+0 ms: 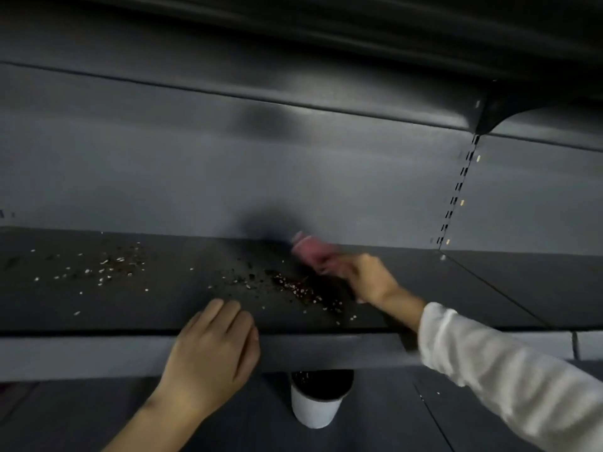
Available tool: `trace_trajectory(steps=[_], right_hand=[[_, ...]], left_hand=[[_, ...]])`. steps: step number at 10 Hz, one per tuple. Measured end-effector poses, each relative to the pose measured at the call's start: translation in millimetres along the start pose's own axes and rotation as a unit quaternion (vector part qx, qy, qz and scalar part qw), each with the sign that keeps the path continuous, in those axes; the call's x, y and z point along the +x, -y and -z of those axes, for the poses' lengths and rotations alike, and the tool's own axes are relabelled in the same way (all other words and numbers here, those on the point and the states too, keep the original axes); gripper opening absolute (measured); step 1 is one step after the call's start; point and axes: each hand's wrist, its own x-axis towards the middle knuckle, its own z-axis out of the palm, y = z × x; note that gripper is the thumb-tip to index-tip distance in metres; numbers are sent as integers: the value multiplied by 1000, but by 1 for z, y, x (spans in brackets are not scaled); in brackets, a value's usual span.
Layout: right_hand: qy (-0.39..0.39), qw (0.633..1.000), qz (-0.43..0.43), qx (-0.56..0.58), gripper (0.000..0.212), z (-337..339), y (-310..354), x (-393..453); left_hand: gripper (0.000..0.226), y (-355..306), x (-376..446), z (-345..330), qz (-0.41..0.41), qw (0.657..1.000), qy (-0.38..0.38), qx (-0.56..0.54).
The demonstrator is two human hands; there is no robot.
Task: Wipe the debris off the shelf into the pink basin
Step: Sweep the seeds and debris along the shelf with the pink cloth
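Observation:
A dark grey shelf [163, 308] carries debris: a scatter of pale and brown bits [107, 267] at the left and a denser pile [303, 288] near the middle. My right hand [368, 278] is shut on a pink cloth [313, 252], blurred by motion, just right of and behind the pile. My left hand [212, 350] rests flat on the shelf's front edge, fingers apart and holding nothing. No pink basin is in view.
A white paper cup [316, 406] with dark contents stands on the lower shelf, under the front edge below the pile. The grey back panel [293, 177] rises behind. A slotted upright [456, 197] sits at the right. Another shelf overhangs above.

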Motion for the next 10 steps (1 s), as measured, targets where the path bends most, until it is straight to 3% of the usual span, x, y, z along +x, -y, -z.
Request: trace_trajectory(steps=[1,2,3,4,5,6,7,8,10], right_hand=[[-25,985,-135,-108,29,33,-39,-16],[16,984,-114,-136,29,44,-72,-40],[-50,979,-166,-105,21,30,-66,-42],[0,976,-206,-69,33,6,-46,-31],[109,970,-175,-127,33,-13,15,-29],[85,981,-117,-128,39,-40,63,-21],[72,986,-136,-59,38,-64,102,-11],[-15,985,-164,44,46,-70,119,1],[-49,966,-232,106,33,-24,57,-15]], left_hand=[[30,12,-2,5,-1,1000,-17,4],[29,27,-7,13,2,1000,-27,9],[30,36,-12,16,-8,999,-33,4],[30,40,-13,17,-21,999,-35,-13],[29,40,-15,16,-23,999,-38,-22],[29,42,-16,16,-27,998,-43,-36],[28,43,-15,17,-34,998,-39,-36],[27,52,-18,20,-42,998,-31,-34],[29,94,-38,35,-30,999,-31,19]])
